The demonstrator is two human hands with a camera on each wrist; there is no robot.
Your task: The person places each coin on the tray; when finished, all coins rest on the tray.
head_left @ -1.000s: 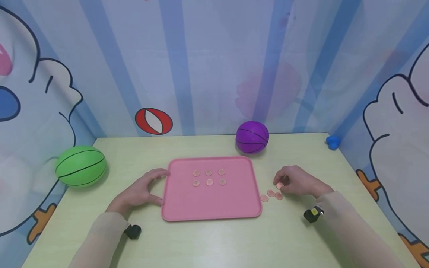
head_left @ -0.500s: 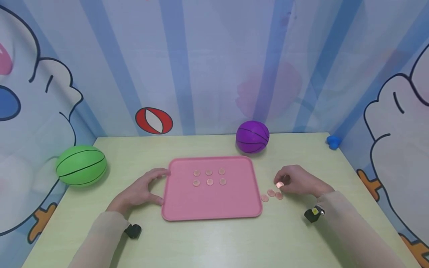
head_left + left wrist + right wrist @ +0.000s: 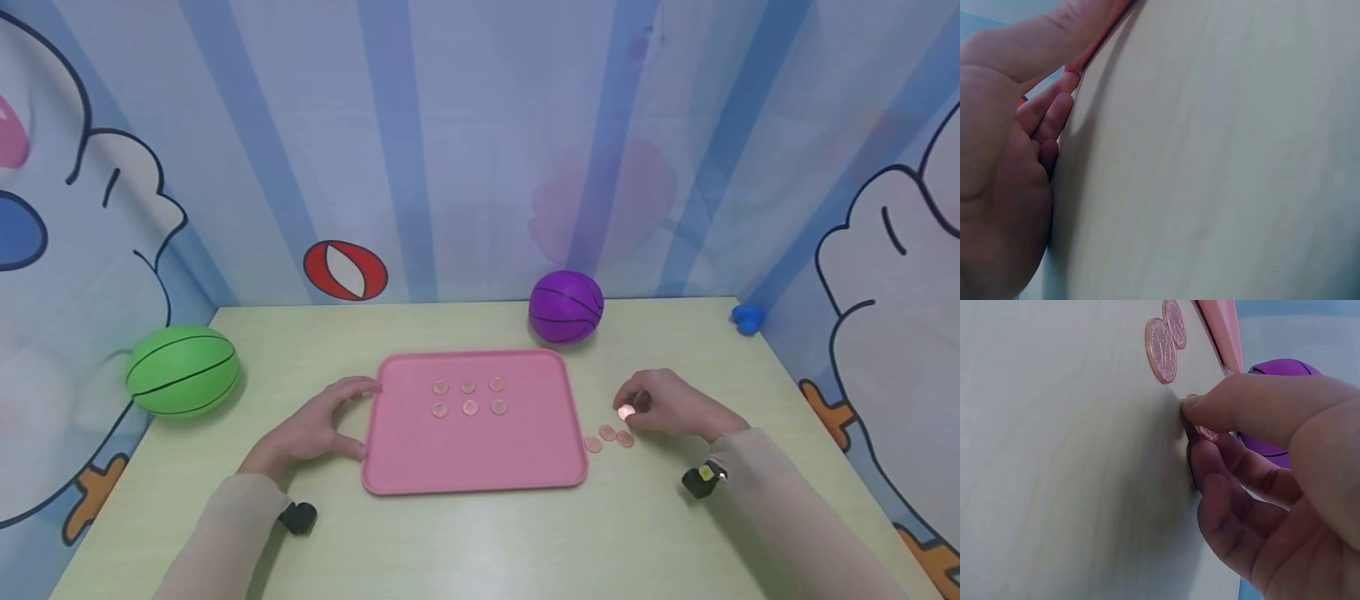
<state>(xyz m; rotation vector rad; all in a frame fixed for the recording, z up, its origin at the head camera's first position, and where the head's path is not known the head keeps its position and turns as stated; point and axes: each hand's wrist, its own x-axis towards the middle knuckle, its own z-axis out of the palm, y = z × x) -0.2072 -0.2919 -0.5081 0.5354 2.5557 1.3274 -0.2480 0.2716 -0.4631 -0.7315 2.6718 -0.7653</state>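
Copper-coloured coins [image 3: 470,407] lie in two short rows on a pink tray [image 3: 472,458] in the middle of the table. At the tray's left rim rests my left hand [image 3: 311,425], thumb and fingers spread apart along the edge. Right of the tray, my right hand [image 3: 663,404] pinches a copper coin [image 3: 626,412] between thumb and fingertips, low over the table. In the right wrist view the thumb hides part of this pinched coin [image 3: 1208,433]. Several loose coins [image 3: 607,432] lie just left of that hand, between it and the tray.
A purple ball [image 3: 566,307] sits behind the tray's right corner. Further left stands a green ball [image 3: 182,372] near the table's edge. A small blue object [image 3: 747,318] is at the back right corner. Printed cloth walls [image 3: 480,150] enclose the back and sides.
The coin between my right fingers has tilted slightly and catches more light. Both hands and the tray keep their places.
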